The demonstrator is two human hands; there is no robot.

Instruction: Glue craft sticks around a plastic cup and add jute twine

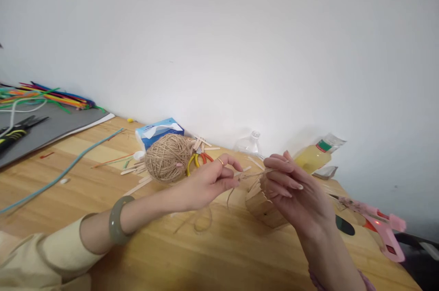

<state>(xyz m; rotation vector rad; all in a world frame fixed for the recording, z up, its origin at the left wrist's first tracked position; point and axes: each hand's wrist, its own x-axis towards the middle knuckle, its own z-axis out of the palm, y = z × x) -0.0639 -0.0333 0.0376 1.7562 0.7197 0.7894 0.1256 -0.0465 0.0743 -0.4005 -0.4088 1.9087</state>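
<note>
A thin strand of jute twine [252, 175] stretches between my two hands above the table. My left hand [214, 179], a bracelet on its wrist, pinches one end of the strand between thumb and fingers. The other end is gripped by the fingertips of my right hand [302, 190], palm turned partly toward me. Under the right hand stands a small holder of wooden craft sticks [264, 211], partly hidden by that hand. A loose tail of twine curls on the tabletop below the left hand. Behind it lies a ball of jute twine [168, 158].
Scissors [195, 163] with yellow and orange handles, loose sticks [139, 185] and a blue tissue pack [159, 131] lie around the ball. A pink glue gun [380, 224] is at right. Bottles stand by the wall; pliers [18, 133] and pipe cleaners [58, 96] lie at left.
</note>
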